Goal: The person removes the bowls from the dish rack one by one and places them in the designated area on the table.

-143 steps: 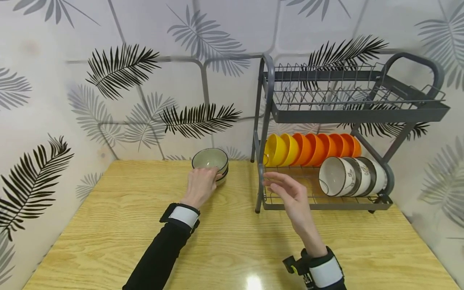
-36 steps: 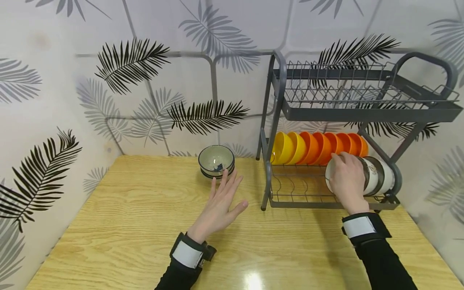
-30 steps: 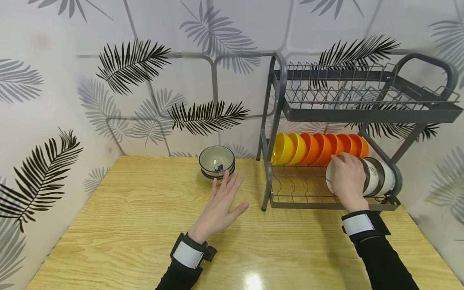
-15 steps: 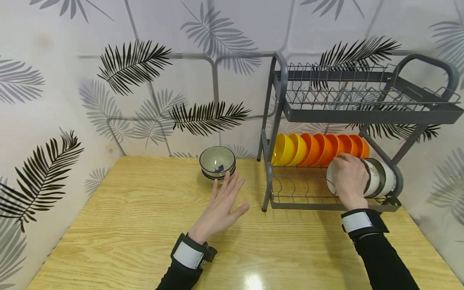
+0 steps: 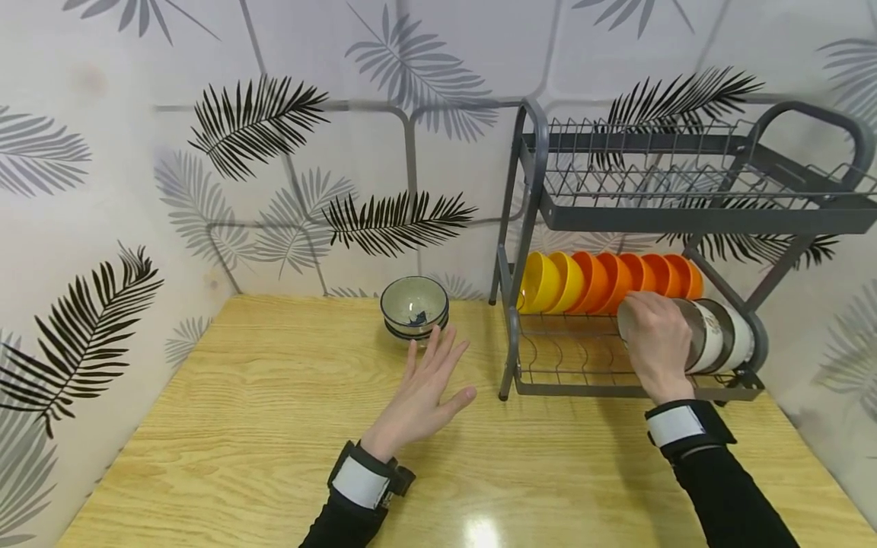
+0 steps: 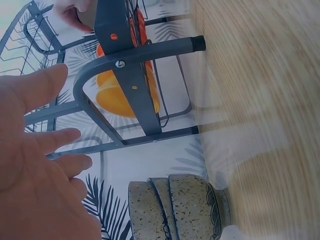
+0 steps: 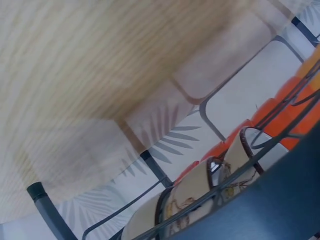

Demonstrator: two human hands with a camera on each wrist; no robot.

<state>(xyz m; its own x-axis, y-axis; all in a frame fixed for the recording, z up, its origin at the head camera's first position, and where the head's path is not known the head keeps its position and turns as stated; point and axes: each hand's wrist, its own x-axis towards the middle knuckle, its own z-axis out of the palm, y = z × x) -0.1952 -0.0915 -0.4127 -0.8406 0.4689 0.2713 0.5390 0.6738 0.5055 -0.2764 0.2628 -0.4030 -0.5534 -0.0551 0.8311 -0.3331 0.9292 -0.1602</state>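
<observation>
My right hand (image 5: pixel 661 342) grips the leftmost white bowl (image 5: pixel 623 323) on the rack's lower shelf from above, covering much of it. To its right, two more white bowls (image 5: pixel 731 335) with dark rims and a leaf pattern stand on edge. In the right wrist view, the gripped bowl (image 7: pixel 238 156) leans a little apart from its neighbour. My left hand (image 5: pixel 423 403) has its fingers spread and holds nothing. Its fingertips overlap the near side of a stack of glazed bowls (image 5: pixel 414 299) on the table. The left wrist view shows that stack (image 6: pixel 192 205) beyond the fingers.
The grey two-tier dish rack (image 5: pixel 685 219) stands on the right of the wooden table (image 5: pixel 274 396), close to the patterned wall. Behind the white bowls, yellow bowls (image 5: pixel 540 283) and several orange bowls (image 5: pixel 620 281) line the lower shelf. Only wire slots show on the upper tier.
My left hand has let go of the glazed stack and drawn back. My right hand has moved right and taken hold of the leftmost white bowl, which just now shifts slightly from its neighbour.
</observation>
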